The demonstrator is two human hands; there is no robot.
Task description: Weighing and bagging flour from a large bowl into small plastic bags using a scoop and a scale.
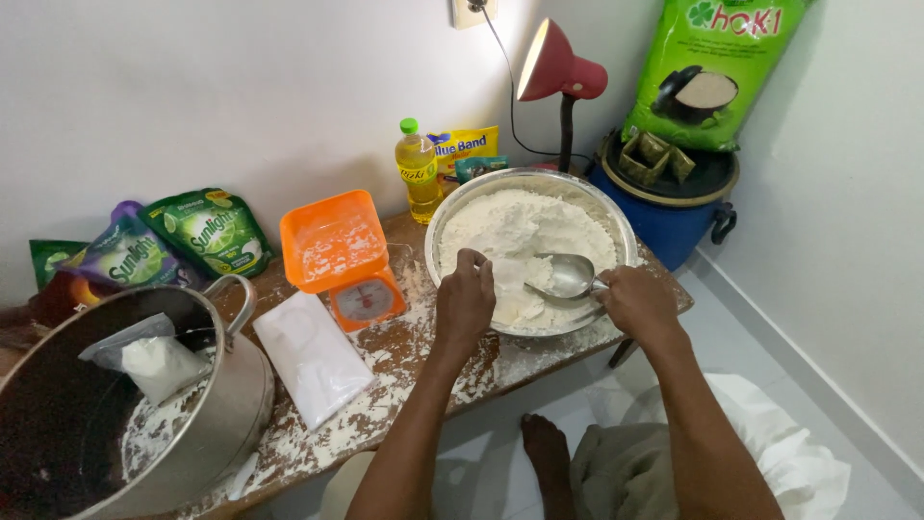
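Both bare forearms are reaching forward; the left hand [465, 300] is curling knuckles-up, the right hand [637, 300] is gripping closed.

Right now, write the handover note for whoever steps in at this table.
Left hand: reaching into the steel bowl, fingers in the flour.
Right hand: gripping the metal spoon, its bowl resting on the flour.
Nearby: orange scale, flat bag of white powder, big pot holding another bag, oil bottle.
Done: flour heaped in the bowl, spills across the table.
Left: flour looks dry and unmixed; oil bottle capped.
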